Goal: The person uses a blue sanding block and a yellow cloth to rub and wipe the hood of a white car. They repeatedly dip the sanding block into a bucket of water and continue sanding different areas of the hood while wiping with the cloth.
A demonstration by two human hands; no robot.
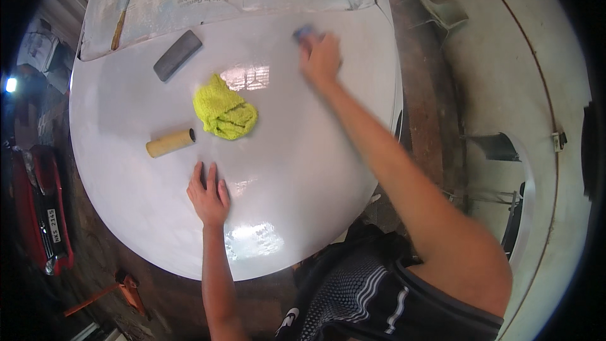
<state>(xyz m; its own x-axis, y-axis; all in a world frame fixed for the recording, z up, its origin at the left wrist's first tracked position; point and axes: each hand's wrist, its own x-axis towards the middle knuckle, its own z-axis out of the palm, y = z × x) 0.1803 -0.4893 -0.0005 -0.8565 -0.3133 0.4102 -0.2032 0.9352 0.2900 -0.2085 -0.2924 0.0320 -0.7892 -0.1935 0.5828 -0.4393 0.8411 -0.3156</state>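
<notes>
A white car bonnet (pixel 126 208) fills the middle of the head view. My left hand (pixel 209 197) rests flat on its near part, fingers spread, holding nothing. My right arm reaches to the far right of the bonnet, where my right hand (pixel 323 60) closes round a small blue pad (pixel 303 31), pressed to the surface; motion blurs it and its exact kind is unclear. Between my hands lies a crumpled yellow-green cloth (pixel 224 110). A tan cylinder with a dark end opening (pixel 169 143) sits just beyond my left fingertips. Farther off is a grey rectangular block (pixel 178 55).
Newspaper (pixel 151 6) covers the area past the bonnet's far edge, with a wooden-handled tool (pixel 118 28) on it. A red bumper (pixel 43 189) stands at the left, an orange object (pixel 131 293) on the floor at lower left. Loose dark panels (pixel 495 146) are at the right wall.
</notes>
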